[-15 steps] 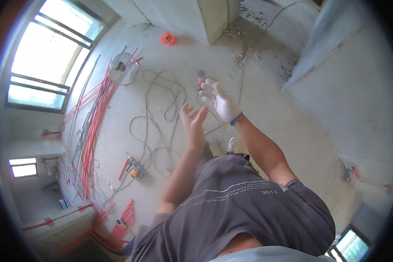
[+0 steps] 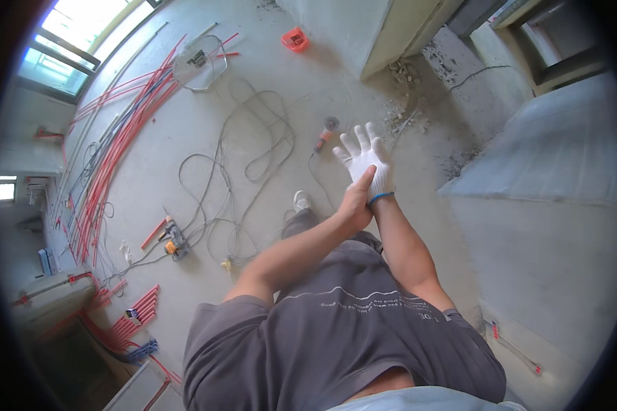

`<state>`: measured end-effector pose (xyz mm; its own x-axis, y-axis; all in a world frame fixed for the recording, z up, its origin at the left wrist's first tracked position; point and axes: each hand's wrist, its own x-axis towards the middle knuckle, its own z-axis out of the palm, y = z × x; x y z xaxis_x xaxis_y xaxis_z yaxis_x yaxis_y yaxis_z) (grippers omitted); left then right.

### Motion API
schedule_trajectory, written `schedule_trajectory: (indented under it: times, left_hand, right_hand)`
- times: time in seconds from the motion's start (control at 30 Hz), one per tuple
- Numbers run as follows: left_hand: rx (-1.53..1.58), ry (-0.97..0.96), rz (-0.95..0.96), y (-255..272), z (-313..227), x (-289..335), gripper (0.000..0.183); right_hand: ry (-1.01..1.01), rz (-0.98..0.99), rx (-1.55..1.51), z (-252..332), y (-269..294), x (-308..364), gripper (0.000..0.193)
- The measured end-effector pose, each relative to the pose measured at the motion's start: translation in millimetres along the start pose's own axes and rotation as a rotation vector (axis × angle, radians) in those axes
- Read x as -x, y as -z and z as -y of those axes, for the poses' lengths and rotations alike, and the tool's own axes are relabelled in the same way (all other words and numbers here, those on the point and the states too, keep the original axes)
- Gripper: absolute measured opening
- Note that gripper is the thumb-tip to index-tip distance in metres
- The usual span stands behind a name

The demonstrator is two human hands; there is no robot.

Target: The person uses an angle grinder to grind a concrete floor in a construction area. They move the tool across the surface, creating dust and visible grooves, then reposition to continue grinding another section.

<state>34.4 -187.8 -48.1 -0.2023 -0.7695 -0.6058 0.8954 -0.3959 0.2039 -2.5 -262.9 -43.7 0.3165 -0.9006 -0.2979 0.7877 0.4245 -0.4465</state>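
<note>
My right hand (image 2: 365, 155) wears a white knitted glove (image 2: 384, 179) with a blue-edged cuff. Its fingers are spread and point away from me, with nothing in them. Bare and closed, my left hand (image 2: 355, 204) grips the glove near the cuff, its thumb lying across the palm area; its other fingers are mostly hidden. Just beyond the gloved fingers, a small orange-and-grey power tool with a round head, like an angle grinder (image 2: 325, 137), rests on the floor.
Long grey cable (image 2: 221, 147) lies in loops on the floor. At left are red pipes (image 2: 120, 154) and a corded power tool (image 2: 177, 241); short red pipes (image 2: 136, 314) lie nearer. A red box (image 2: 295, 40) stands far off. Rubble (image 2: 403, 118) lies by the wall corner.
My left hand has moved from apart to gripping the glove by the right wrist. The right fingers, earlier partly curled, are now straight and spread. The view has shifted.
</note>
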Motion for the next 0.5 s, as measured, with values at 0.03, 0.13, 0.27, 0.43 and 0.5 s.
schedule_trajectory:
  times: [0.03,0.13,0.27,0.43,0.5]
  left_hand:
    - [-0.003,0.063,0.029,-3,0,-8,0.062]
    - [-0.275,0.144,0.045,-15,-14,-35,0.061]
    - [-0.878,0.222,0.202,4,-55,-69,0.047]
    - [-1.301,0.15,-0.058,88,-119,-124,0.035]
    - [-1.447,0.075,-0.232,139,-141,-156,0.035]
  right_hand:
    - [0.02,-0.011,0.055,4,26,-20,0.057]
    - [-0.019,-0.088,-0.008,34,56,-57,0.022]
    - [-0.029,-0.27,0.07,77,86,-81,0.035]
    - [-0.099,-0.614,0.55,114,145,-95,0.046]
    - [-0.152,-0.735,0.701,107,184,-116,0.038]
